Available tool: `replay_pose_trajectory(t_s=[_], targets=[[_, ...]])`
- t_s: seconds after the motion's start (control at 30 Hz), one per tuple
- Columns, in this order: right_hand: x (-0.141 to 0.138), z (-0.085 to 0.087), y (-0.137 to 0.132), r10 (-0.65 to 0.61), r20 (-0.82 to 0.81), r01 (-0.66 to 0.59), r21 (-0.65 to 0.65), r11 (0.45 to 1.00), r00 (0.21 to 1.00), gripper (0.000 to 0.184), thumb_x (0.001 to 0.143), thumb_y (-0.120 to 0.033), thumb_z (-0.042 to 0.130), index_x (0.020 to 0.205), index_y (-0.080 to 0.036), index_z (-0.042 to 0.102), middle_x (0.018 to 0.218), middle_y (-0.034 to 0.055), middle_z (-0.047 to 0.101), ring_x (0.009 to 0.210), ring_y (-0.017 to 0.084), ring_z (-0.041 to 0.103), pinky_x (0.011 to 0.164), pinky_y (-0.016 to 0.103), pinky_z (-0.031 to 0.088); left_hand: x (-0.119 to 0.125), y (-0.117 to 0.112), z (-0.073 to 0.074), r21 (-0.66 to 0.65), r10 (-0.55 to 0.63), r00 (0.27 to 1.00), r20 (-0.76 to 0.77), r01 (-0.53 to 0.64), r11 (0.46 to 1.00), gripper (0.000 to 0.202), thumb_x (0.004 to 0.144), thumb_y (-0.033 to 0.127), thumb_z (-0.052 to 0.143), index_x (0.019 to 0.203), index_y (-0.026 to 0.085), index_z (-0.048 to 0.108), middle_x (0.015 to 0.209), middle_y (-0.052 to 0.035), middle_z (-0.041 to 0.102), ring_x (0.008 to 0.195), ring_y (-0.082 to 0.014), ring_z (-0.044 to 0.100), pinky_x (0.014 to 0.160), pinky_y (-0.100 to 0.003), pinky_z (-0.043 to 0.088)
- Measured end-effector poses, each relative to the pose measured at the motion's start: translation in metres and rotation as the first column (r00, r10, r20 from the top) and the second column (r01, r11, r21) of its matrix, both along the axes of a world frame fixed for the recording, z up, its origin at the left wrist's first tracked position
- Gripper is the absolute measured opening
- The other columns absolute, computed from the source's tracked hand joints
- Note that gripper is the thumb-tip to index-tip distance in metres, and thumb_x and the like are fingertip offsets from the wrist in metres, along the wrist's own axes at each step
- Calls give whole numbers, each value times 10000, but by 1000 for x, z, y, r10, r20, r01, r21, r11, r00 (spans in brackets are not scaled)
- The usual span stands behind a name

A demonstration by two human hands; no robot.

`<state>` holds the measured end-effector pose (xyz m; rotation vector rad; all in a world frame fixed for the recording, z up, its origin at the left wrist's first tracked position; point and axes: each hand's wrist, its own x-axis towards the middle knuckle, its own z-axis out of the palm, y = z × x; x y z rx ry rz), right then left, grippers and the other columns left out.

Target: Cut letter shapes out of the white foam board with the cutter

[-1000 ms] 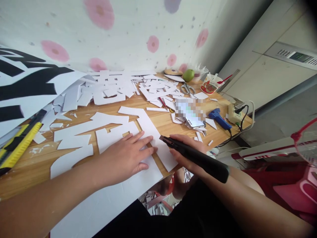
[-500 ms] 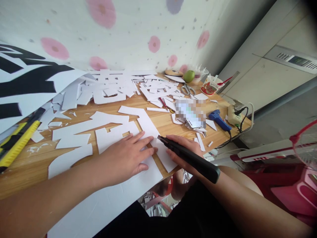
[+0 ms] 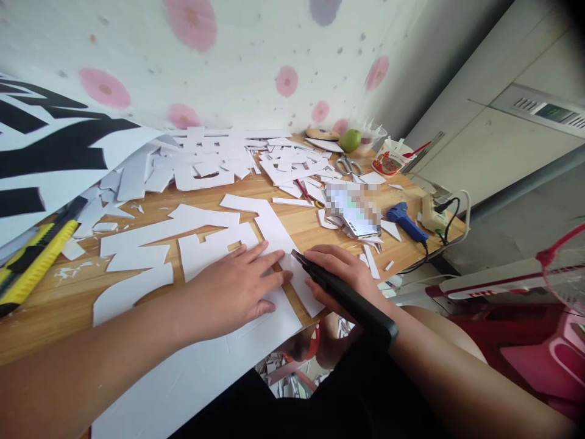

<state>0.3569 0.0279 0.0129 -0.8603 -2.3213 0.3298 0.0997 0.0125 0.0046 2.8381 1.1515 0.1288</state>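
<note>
My left hand (image 3: 233, 286) lies flat, fingers spread, pressing a large white foam sheet (image 3: 196, 366) onto the wooden table (image 3: 50, 299). My right hand (image 3: 342, 274) is closed round a long black utility knife (image 3: 345, 296). The knife's tip touches the sheet just right of my left fingertips, near the table's front edge. White cut-out character shapes (image 3: 150, 244) lie on the table just beyond my left hand.
Piles of white offcuts (image 3: 237, 158) cover the back of the table. A yellow-black knife (image 3: 31, 259) lies at the left. A blue glue gun (image 3: 404, 219), power strip (image 3: 434, 210), scissors (image 3: 347, 163), green apple (image 3: 350, 139) and noodle cup (image 3: 386, 160) sit at the right.
My right hand has drawn the knife slightly toward me and tilted its handle lower. My left hand has stayed pressed on the sheet.
</note>
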Motion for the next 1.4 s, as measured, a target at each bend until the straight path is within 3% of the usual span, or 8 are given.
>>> replay_pose_trajectory(t_s=[0.77, 1.13, 1.4], targets=[[10, 8, -2, 83, 78, -86, 38, 996, 994, 380, 855, -178, 623, 1234, -205, 608, 1087, 119, 752, 968, 243, 725, 832, 381, 603, 2, 2, 10, -89, 19, 998, -62, -25, 996, 527, 936, 466, 630, 1430, 304, 540, 1593, -109, 417, 1459, -424, 361, 1103, -647, 371], [16, 13, -8, 92, 107, -94, 14, 995, 990, 389, 862, -197, 629, 1250, -214, 606, 1065, 112, 755, 925, 237, 728, 803, 371, 600, -1, 4, 1, -69, 12, 999, -38, -14, 998, 544, 952, 501, 580, 1464, 342, 488, 1610, -88, 396, 1478, -394, 332, 1110, -639, 351], [22, 17, -12, 119, 112, -121, 9, 993, 987, 373, 886, -225, 624, 1259, -210, 611, 1059, 121, 755, 916, 235, 725, 793, 367, 594, 1, 4, 10, -127, 30, 996, -85, -41, 991, 555, 949, 482, 598, 1474, 344, 485, 1618, -85, 377, 1484, -391, 322, 1139, -637, 318]])
